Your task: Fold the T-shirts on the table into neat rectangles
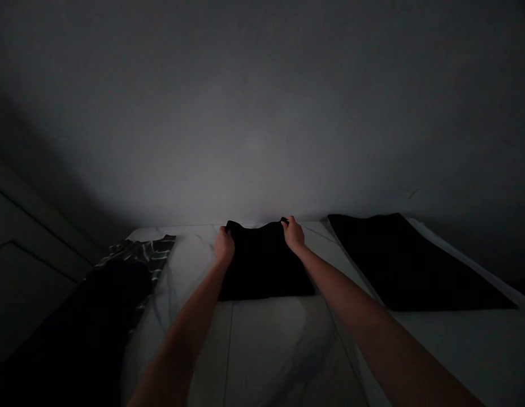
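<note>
A black garment (264,263) lies flat in the middle of the view, its lower edge squared off and its upper edge slightly scalloped, on a white marble-veined surface (270,350). The picture is dim, and the garment is so dark that no folds, seams or details can be made out on it, so its exact kind is hard to tell.

The left hand (224,246) is closed on the garment's upper left corner, and the cloth's tip shows just past the fingers. The right hand (293,233) pinches the upper right corner in the same way, with a small bit of black cloth poking above the fingers. Both forearms reach in from the bottom of the view, and the hands are well apart, one at each end of the top edge.

To the right, well beyond the right hand, lies a larger black cloth (415,265), set at a slant, with a pale strip (465,271) along its far edge. To the left sits a dark striped garment (137,254), partly under a black heap of fabric (71,328) that runs off the lower left corner. A dark panelled door or cabinet (29,237) stands at far left, and a plain grey wall (262,124) rises behind the surface.
</note>
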A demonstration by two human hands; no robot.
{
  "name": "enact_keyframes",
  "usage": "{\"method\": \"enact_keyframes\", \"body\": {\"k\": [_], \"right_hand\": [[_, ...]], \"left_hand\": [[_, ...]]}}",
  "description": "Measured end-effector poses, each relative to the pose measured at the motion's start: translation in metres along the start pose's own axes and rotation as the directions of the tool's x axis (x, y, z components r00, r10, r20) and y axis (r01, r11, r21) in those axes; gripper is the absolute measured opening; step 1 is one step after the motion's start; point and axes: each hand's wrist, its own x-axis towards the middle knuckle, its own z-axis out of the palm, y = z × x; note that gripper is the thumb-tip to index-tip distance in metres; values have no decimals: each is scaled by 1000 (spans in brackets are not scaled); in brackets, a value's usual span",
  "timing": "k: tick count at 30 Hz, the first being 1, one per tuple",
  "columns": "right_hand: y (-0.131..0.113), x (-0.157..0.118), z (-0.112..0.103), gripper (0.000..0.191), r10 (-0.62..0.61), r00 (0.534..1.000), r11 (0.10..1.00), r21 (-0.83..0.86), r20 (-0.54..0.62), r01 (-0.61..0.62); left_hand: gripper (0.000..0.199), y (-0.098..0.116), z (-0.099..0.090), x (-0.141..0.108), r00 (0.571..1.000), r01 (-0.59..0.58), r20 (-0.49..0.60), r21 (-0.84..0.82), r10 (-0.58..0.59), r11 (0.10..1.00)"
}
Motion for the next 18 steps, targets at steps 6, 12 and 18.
{"method": "enact_keyframes", "body": {"k": [6, 12, 18], "right_hand": [[4, -3, 5, 41, 35, 999, 973, -227, -13, -37], [8, -20, 8, 50, -336, 937, 895, -278, 95, 349], [14, -22, 15, 68, -215, 913, 906, -278, 347, 319]], "left_hand": [[35, -3, 5, -6, 942, -210, -179, 350, 285, 913], [38, -15, 8, -3, 781, -610, 136, 374, 609, 698], [62, -37, 25, 9, 878, -479, 244, 446, 412, 757]]}}
